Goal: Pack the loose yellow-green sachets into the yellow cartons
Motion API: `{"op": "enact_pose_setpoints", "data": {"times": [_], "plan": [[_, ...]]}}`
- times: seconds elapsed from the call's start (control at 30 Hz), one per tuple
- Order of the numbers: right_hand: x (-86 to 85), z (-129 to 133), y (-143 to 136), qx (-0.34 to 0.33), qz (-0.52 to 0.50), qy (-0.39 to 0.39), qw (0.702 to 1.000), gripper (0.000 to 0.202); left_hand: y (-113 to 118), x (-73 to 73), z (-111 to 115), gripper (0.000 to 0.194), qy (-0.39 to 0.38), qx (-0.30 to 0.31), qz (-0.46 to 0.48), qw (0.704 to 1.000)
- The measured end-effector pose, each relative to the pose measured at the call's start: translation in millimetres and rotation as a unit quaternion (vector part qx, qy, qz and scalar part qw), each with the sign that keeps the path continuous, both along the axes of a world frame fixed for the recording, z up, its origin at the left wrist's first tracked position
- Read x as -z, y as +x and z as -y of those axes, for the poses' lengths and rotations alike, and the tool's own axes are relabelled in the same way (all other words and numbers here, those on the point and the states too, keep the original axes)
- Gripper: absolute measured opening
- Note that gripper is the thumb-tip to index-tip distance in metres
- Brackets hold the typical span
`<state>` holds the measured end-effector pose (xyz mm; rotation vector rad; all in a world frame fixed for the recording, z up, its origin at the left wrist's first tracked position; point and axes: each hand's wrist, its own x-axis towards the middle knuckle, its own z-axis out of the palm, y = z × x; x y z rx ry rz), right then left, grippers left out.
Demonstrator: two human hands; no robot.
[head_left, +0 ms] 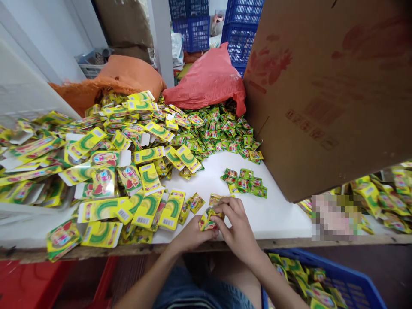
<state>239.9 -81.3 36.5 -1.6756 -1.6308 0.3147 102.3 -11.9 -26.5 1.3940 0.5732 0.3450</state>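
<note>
Near the front edge of the white table (273,214), my left hand (194,234) and my right hand (236,225) meet around small yellow and green candy packets (207,219). The fingers of both hands are closed on them. Another packet (195,202) lies just left of my hands. Several green packets (246,182) sit in a loose group beyond my right hand. Flat yellow cartons (172,210) with a melon picture are heaped at the left. A large pile of green packets (215,128) lies at the back.
A big brown cardboard box (322,98) stands at the right. Orange (131,73) and red (209,79) sacks lie behind the piles. Below the table edge is a blue crate (354,274) with filled packs. A blurred patch, perhaps a person's hand, is at the right.
</note>
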Motion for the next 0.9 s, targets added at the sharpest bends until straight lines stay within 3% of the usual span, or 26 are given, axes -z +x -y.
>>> {"op": "enact_pose_setpoints", "data": {"times": [0.1,0.2,0.3,0.37,0.5,0.67,0.9], "plan": [[-1.6,-3,0,-0.014,0.008,-0.019,1.0,0.008,-1,-2.4,0,0.028,-0.014,-0.006,0.03,0.999],[-5.0,-3,-1,-0.071,0.0,-0.068,0.995,0.017,-2,-4.3,-1,0.03,-0.004,0.0,0.036,0.999],[1.0,1,-3,-0.092,-0.036,-0.094,0.991,0.016,-2,-5.0,0,0.04,0.021,-0.026,0.054,0.998],[10.7,5,-3,-0.063,-0.104,-0.077,0.99,0.013,-2,-5.7,0,0.046,0.026,-0.055,0.066,0.996],[33.0,14,-1,0.045,-0.241,-0.002,0.969,0.021,0,-7.1,2,0.041,0.015,-0.061,0.061,0.996],[47.5,21,1,0.118,-0.216,0.038,0.969,0.017,0,-4.6,9,0.051,0.045,-0.16,0.103,0.981],[47.4,16,4,0.017,-0.181,-0.011,0.983,0.018,-5,-5.4,9,0.023,0.106,-0.137,0.053,0.983]]}}
